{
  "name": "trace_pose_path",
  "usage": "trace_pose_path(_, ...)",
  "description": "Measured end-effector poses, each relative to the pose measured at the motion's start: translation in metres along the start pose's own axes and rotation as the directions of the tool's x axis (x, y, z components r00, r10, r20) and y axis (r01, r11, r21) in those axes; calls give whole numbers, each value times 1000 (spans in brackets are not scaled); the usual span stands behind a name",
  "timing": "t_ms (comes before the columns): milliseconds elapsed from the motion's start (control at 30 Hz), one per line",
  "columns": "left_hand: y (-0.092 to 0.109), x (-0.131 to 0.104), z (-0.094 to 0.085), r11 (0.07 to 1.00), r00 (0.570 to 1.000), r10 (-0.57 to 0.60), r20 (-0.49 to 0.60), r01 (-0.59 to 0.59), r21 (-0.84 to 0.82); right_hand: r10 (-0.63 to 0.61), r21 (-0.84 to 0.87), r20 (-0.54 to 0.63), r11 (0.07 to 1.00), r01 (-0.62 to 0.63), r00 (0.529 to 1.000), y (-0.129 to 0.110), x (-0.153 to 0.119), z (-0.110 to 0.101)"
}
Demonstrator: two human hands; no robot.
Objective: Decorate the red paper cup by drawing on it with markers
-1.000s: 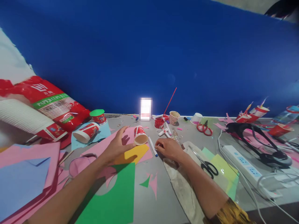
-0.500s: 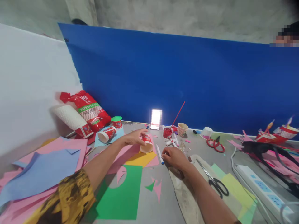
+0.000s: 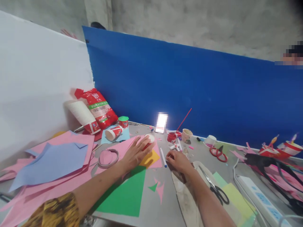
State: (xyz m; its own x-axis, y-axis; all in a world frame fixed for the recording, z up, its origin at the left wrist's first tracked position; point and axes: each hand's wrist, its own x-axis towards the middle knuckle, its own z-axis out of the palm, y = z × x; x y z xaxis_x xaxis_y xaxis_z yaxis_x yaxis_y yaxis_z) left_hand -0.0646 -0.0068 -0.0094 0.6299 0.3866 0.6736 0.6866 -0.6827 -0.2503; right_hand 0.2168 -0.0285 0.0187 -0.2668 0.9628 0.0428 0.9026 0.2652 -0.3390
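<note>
My left hand [image 3: 136, 154] is closed round a red printed paper cup [image 3: 148, 145], its fingers partly covering the side. The cup stands on pink and yellow paper [image 3: 150, 159] with a white round end up. Close by, my right hand [image 3: 178, 160] rests on the table with curled fingers; their inner side is hidden. A white marker with a blue cap [image 3: 163, 157] lies just left of that hand, apart from it. Nearer me is a green paper sheet [image 3: 125, 195], with small green and pink scraps [image 3: 160, 193] to its right.
At left are stacked pink and blue papers [image 3: 49, 164], nested paper cups [image 3: 82, 115] and a red cup bag [image 3: 101, 108]. Black-handled scissors [image 3: 219, 192] lie right of my right arm, red-handled scissors [image 3: 219, 154] farther back. A power strip [image 3: 260, 198] sits at right.
The cup has turned from its open mouth facing me to a white end facing up. My left hand has moved over it from the left side. My right hand stays about where it was.
</note>
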Motion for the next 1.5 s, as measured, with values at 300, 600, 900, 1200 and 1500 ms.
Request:
trace_pose_path(300,5,0,-16,961,994,-105,-5,100,-257,38,14,-15,999,-38,999,0,0,3)
trace_pose_path(600,-15,22,-33,604,841,-448,304,535,-590,148,38,-43,989,-146,988,-17,-2,4)
trace_pose_path(900,-28,56,-18,590,744,-470,475,665,-458,197,-37,-2,980,-196,980,-34,-4,9)
trace_pose_path(1200,-29,53,-10,583,772,-439,459,633,-508,164,-45,15,986,-163,986,-34,-5,5)
trace_pose_path(1500,-34,45,-19,-28,635,-489,598,674,-738,113,-15,-2,994,-113,994,-31,-7,2)
